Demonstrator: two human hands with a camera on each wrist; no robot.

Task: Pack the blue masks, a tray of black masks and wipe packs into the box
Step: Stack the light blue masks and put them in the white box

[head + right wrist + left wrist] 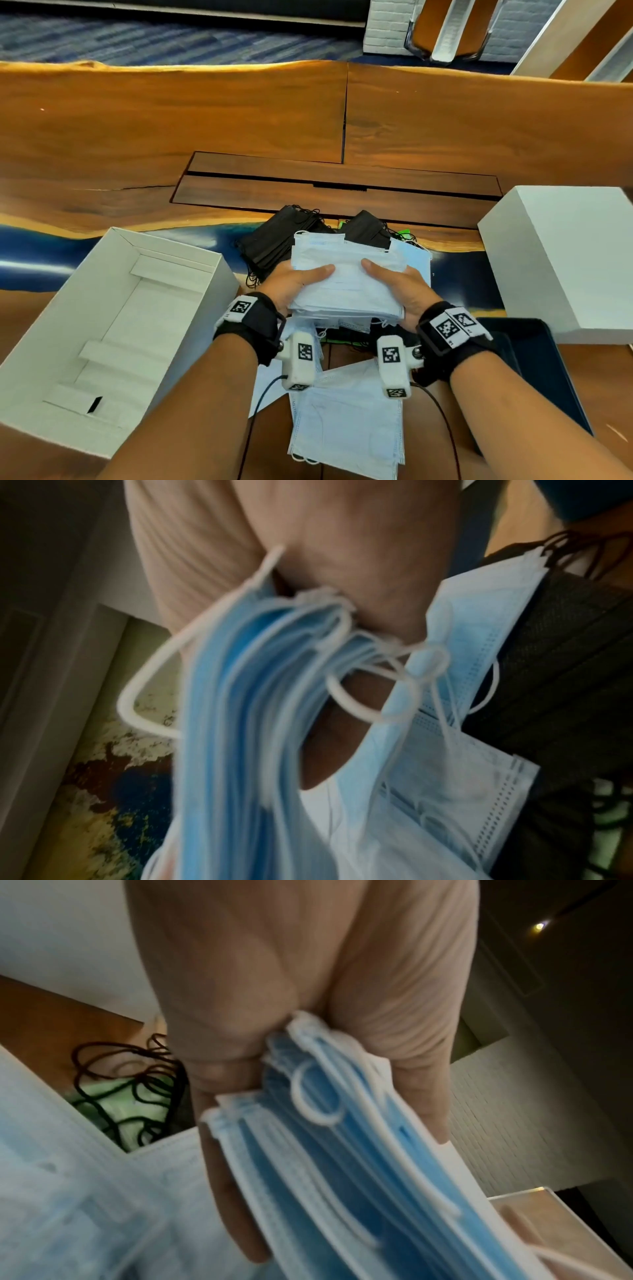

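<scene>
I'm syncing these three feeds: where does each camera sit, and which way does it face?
Head: worn high, looking down at the table; both forearms and hands show.
Left wrist: looks along the left hand at its grip.
Right wrist: looks along the right hand.
All three share the stack of blue masks held by both hands.

Blue masks (346, 284): soft pleated non-woven cloth, matt, with smooth white elastic loops.
Black masks (274, 245): matt woven-looking cloth, thin black cord loops.
Box (113, 329): white card, smooth and matt inside.
Lid (561, 260): the same matt white card.
Table (171, 120): polished grained wood, with a glossy blue band along its near edge.
</scene>
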